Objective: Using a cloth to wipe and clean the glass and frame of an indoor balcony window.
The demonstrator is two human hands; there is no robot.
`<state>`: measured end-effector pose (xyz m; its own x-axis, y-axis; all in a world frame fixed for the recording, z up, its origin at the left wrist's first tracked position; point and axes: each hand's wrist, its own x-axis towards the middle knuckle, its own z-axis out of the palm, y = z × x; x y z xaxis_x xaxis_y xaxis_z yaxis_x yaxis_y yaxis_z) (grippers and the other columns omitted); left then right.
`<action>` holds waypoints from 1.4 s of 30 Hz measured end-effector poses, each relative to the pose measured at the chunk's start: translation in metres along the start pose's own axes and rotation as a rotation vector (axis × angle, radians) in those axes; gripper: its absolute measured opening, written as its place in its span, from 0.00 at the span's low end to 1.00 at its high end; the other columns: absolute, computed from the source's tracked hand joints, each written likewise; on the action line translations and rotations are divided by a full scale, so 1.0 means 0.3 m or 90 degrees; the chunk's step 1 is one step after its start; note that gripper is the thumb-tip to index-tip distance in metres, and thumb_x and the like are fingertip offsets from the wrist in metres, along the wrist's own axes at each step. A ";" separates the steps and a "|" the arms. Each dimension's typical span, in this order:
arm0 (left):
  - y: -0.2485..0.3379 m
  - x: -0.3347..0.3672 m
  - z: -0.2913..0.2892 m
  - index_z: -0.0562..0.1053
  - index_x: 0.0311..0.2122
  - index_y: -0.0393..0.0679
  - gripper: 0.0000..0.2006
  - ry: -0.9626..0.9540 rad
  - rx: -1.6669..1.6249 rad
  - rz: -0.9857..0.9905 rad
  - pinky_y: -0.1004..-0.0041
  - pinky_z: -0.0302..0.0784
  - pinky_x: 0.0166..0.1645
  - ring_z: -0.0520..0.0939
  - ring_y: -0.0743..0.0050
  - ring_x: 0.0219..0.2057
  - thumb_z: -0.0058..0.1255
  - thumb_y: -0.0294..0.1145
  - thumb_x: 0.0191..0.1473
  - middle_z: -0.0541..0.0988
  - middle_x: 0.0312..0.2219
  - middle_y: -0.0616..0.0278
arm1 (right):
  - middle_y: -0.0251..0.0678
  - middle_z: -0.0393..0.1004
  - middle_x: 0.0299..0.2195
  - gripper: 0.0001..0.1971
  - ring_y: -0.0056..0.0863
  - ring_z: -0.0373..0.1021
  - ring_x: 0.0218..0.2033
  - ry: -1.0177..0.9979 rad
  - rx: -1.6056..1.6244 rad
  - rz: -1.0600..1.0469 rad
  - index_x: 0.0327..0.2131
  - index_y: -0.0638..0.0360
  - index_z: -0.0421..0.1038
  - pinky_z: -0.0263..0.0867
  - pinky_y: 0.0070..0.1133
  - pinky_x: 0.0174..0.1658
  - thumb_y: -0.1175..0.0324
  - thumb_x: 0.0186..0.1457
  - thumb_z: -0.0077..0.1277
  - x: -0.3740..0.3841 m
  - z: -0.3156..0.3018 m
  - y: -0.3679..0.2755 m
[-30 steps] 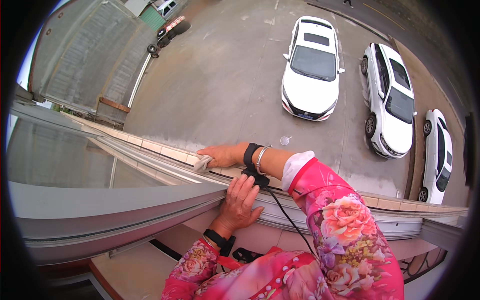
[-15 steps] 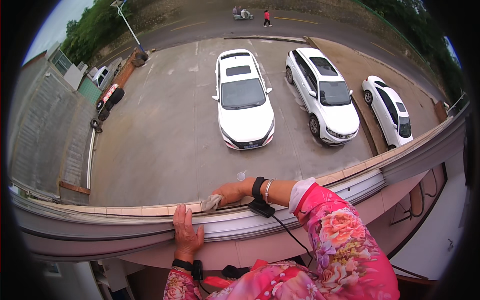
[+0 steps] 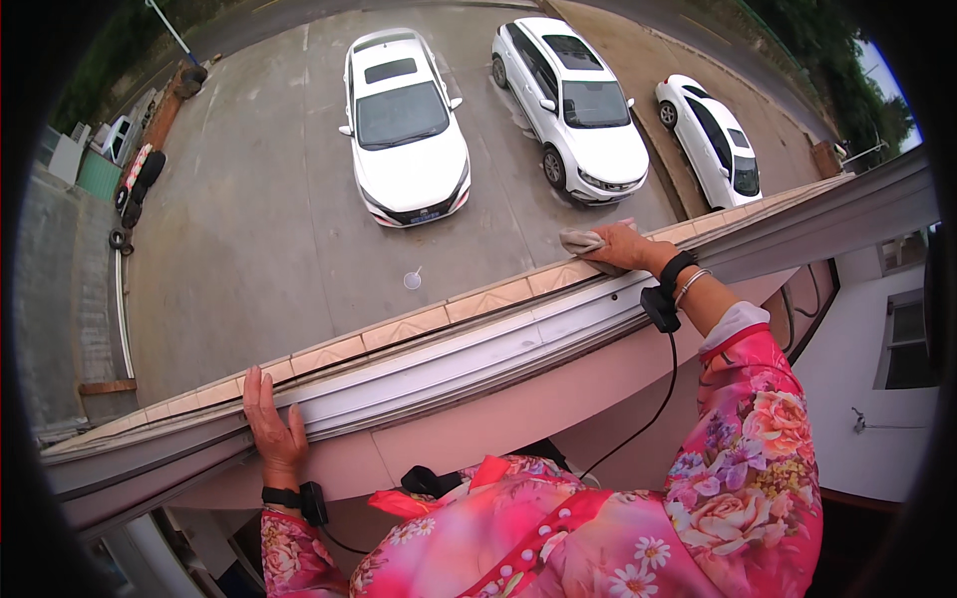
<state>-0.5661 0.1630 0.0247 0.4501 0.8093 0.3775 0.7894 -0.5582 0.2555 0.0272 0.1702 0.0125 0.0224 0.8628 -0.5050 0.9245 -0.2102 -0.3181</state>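
Note:
My right hand (image 3: 623,247) is closed on a greyish cloth (image 3: 582,242), which lies against the tiled outer ledge (image 3: 478,301) beyond the window track. Some of the cloth is hidden under my fingers. Further left, my left hand (image 3: 275,429) rests with fingers stretched out over the white sliding-window track (image 3: 449,371), its fingertips by the tiles. It holds nothing. Both wrists carry black straps with small dark boxes, and a cable hangs from each.
Outside and far below, a white car (image 3: 407,130), a white SUV (image 3: 570,110) and another white car (image 3: 710,140) stand on concrete. Window sashes (image 3: 827,224) close off the right end of the track. A pink sill (image 3: 478,419) runs on my side.
My right hand has moved right along the ledge with the cloth, away from my left hand. The left hand stays on the track, and the view has shifted and tilted.

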 end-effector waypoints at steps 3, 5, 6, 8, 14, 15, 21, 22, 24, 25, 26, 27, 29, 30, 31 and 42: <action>0.004 -0.011 -0.007 0.58 0.55 0.33 0.26 -0.005 0.002 -0.012 0.56 0.52 0.62 0.59 0.42 0.59 0.43 0.26 0.49 0.59 0.56 0.42 | 0.45 0.75 0.39 0.27 0.45 0.70 0.42 0.007 -0.037 0.018 0.41 0.49 0.73 0.62 0.31 0.48 0.38 0.50 0.43 0.013 0.035 -0.045; 0.006 -0.022 -0.009 0.59 0.55 0.33 0.26 -0.001 -0.012 -0.023 0.56 0.52 0.62 0.59 0.43 0.59 0.43 0.25 0.48 0.59 0.56 0.43 | 0.45 0.75 0.40 0.30 0.43 0.70 0.43 -0.037 -0.063 0.006 0.44 0.48 0.72 0.63 0.31 0.47 0.36 0.51 0.38 0.013 0.040 -0.172; 0.010 -0.022 -0.007 0.59 0.55 0.33 0.26 -0.003 -0.020 -0.023 0.56 0.52 0.62 0.59 0.43 0.59 0.43 0.25 0.48 0.59 0.56 0.43 | 0.45 0.74 0.40 0.30 0.44 0.69 0.44 -0.067 -0.030 -0.039 0.45 0.48 0.71 0.63 0.31 0.47 0.37 0.51 0.38 0.021 0.054 -0.245; 0.006 -0.028 -0.018 0.59 0.55 0.33 0.27 -0.015 -0.007 -0.029 0.57 0.52 0.62 0.59 0.43 0.59 0.43 0.24 0.47 0.59 0.56 0.43 | 0.47 0.74 0.40 0.29 0.46 0.69 0.44 -0.147 -0.054 -0.110 0.45 0.48 0.71 0.63 0.32 0.47 0.38 0.52 0.38 0.061 0.077 -0.468; -0.007 -0.028 -0.004 0.58 0.55 0.33 0.26 -0.022 -0.020 -0.029 0.56 0.52 0.62 0.59 0.43 0.59 0.41 0.25 0.49 0.59 0.57 0.42 | 0.51 0.74 0.39 0.30 0.47 0.70 0.41 -0.223 0.081 -0.339 0.40 0.61 0.74 0.64 0.34 0.46 0.43 0.50 0.39 0.181 0.252 -0.985; -0.009 -0.029 -0.004 0.59 0.55 0.33 0.26 -0.025 -0.016 -0.038 0.56 0.52 0.62 0.59 0.43 0.59 0.41 0.25 0.49 0.59 0.56 0.42 | 0.50 0.74 0.39 0.29 0.47 0.70 0.41 -0.217 0.086 -0.355 0.39 0.61 0.74 0.64 0.34 0.46 0.44 0.50 0.39 0.182 0.264 -1.029; -0.029 -0.029 0.006 0.59 0.55 0.32 0.25 -0.040 -0.007 -0.017 0.56 0.52 0.62 0.59 0.43 0.58 0.38 0.25 0.49 0.59 0.56 0.42 | 0.48 0.75 0.36 0.22 0.46 0.70 0.40 -0.128 0.159 -0.410 0.35 0.58 0.75 0.65 0.34 0.43 0.49 0.51 0.42 0.112 0.250 -0.915; -0.037 -0.030 0.010 0.59 0.55 0.32 0.25 -0.042 -0.010 -0.012 0.56 0.52 0.62 0.59 0.43 0.58 0.38 0.24 0.48 0.59 0.56 0.42 | 0.46 0.75 0.37 0.19 0.46 0.70 0.41 -0.114 0.165 -0.385 0.36 0.56 0.74 0.65 0.34 0.42 0.51 0.52 0.45 0.088 0.234 -0.853; -0.037 -0.032 0.011 0.60 0.54 0.31 0.25 -0.047 -0.006 -0.018 0.56 0.51 0.62 0.59 0.44 0.58 0.39 0.23 0.48 0.60 0.56 0.43 | 0.43 0.72 0.41 0.19 0.45 0.66 0.44 -0.065 0.142 -0.336 0.43 0.49 0.71 0.62 0.34 0.47 0.49 0.54 0.45 0.083 0.237 -0.695; -0.039 -0.035 0.008 0.60 0.54 0.31 0.25 -0.042 -0.009 -0.013 0.56 0.51 0.62 0.59 0.44 0.58 0.39 0.23 0.48 0.60 0.56 0.43 | 0.42 0.72 0.40 0.20 0.44 0.65 0.44 -0.024 0.110 -0.317 0.43 0.49 0.71 0.60 0.33 0.49 0.48 0.55 0.44 0.073 0.223 -0.610; -0.050 -0.043 0.004 0.60 0.54 0.31 0.25 -0.047 -0.001 -0.008 0.56 0.51 0.62 0.59 0.44 0.58 0.39 0.23 0.48 0.61 0.55 0.43 | 0.42 0.71 0.40 0.21 0.43 0.64 0.43 -0.018 0.085 -0.318 0.44 0.49 0.71 0.59 0.33 0.50 0.47 0.55 0.43 0.051 0.184 -0.542; -0.054 -0.047 0.001 0.60 0.54 0.31 0.24 -0.052 0.006 -0.004 0.56 0.50 0.63 0.59 0.44 0.58 0.39 0.23 0.48 0.61 0.55 0.43 | 0.42 0.71 0.41 0.21 0.43 0.64 0.43 0.024 0.029 -0.266 0.44 0.49 0.71 0.58 0.33 0.50 0.47 0.55 0.43 0.023 0.160 -0.470; -0.046 -0.037 0.003 0.61 0.53 0.31 0.23 -0.046 0.005 -0.003 0.55 0.50 0.62 0.59 0.43 0.58 0.39 0.24 0.49 0.62 0.54 0.43 | 0.43 0.70 0.41 0.21 0.43 0.65 0.43 0.087 0.015 -0.187 0.43 0.48 0.71 0.55 0.34 0.52 0.47 0.56 0.42 -0.006 0.148 -0.293; -0.061 -0.049 0.000 0.61 0.52 0.32 0.23 -0.062 0.018 0.001 0.54 0.50 0.62 0.59 0.43 0.58 0.39 0.24 0.49 0.62 0.54 0.43 | 0.43 0.71 0.41 0.21 0.44 0.65 0.43 0.087 -0.010 -0.156 0.41 0.49 0.72 0.52 0.35 0.53 0.46 0.56 0.42 -0.031 0.115 -0.235; -0.066 -0.049 0.017 0.61 0.52 0.32 0.22 -0.074 0.025 0.009 0.54 0.51 0.62 0.59 0.42 0.58 0.39 0.24 0.49 0.63 0.53 0.43 | 0.43 0.72 0.43 0.24 0.43 0.64 0.48 0.094 -0.082 -0.106 0.44 0.49 0.71 0.49 0.36 0.56 0.43 0.55 0.39 -0.044 0.090 -0.163; -0.041 -0.036 0.002 0.65 0.47 0.34 0.16 -0.086 0.034 -0.062 0.55 0.53 0.60 0.59 0.44 0.58 0.40 0.25 0.52 0.65 0.50 0.46 | 0.45 0.75 0.38 0.25 0.40 0.72 0.41 0.168 -0.239 0.225 0.37 0.59 0.76 0.63 0.32 0.46 0.47 0.55 0.40 -0.060 -0.039 0.180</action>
<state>-0.5805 0.1613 0.0170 0.4189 0.8785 0.2295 0.8518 -0.4678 0.2358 0.0812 0.1488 0.0137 0.4038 0.8653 -0.2970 0.9143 -0.3705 0.1639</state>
